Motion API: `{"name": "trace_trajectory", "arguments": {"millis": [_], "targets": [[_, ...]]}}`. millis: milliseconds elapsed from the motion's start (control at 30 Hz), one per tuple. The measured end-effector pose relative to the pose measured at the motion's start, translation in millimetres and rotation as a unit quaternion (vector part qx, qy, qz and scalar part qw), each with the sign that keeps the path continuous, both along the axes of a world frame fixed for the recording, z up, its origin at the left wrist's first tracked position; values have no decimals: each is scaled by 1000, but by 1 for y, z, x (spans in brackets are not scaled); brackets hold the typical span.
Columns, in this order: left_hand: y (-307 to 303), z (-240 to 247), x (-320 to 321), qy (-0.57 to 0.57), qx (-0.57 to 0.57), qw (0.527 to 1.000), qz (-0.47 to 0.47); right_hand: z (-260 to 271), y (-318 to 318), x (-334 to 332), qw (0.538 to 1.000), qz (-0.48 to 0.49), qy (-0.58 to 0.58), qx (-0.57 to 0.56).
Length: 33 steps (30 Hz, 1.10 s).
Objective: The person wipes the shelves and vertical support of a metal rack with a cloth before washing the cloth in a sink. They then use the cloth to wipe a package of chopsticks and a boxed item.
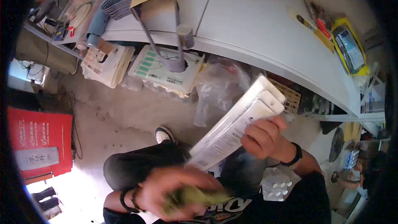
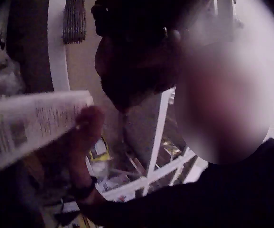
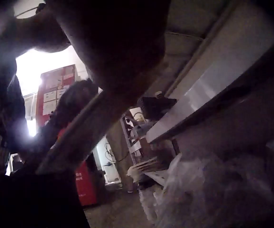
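Note:
My right hand grips a stack of long white flat packages near its upper end, thumb and fingers around the edge. Printed text and a hang hole show on the front package. In the left wrist view the same packages jut out from the right hand. My left hand, blurred, is close to the packages' lower end, its fingers curled around an olive-green strip-like thing whose kind is too blurred to read. A clear pack with several white round pieces lies beside my right forearm.
A grey-white worktop runs across the front, with a phone-stand-like grey frame at its edge. Beneath are a white labelled box, plastic bags and a crate. A red box stands at left.

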<state>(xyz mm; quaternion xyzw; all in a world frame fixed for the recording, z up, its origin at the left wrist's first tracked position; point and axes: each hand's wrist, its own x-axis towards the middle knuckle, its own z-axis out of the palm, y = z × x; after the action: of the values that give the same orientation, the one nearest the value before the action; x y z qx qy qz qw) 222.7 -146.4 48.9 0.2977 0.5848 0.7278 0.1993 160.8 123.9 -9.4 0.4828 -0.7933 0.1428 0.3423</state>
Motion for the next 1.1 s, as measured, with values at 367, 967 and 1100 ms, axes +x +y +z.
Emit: {"name": "trace_trajectory", "arguments": {"millis": [367, 967, 1100], "targets": [[33, -66, -37, -455, 75, 879, 121, -24, -6, -9, 932, 127, -276, -198], [69, -74, -68, -248, -36, 944, 216, -57, -59, 25, 228, 0, -766, -601], [73, -106, -68, -12, -278, 901, 334, -67, -78, 26, 150, 44, -728, -668]]}}
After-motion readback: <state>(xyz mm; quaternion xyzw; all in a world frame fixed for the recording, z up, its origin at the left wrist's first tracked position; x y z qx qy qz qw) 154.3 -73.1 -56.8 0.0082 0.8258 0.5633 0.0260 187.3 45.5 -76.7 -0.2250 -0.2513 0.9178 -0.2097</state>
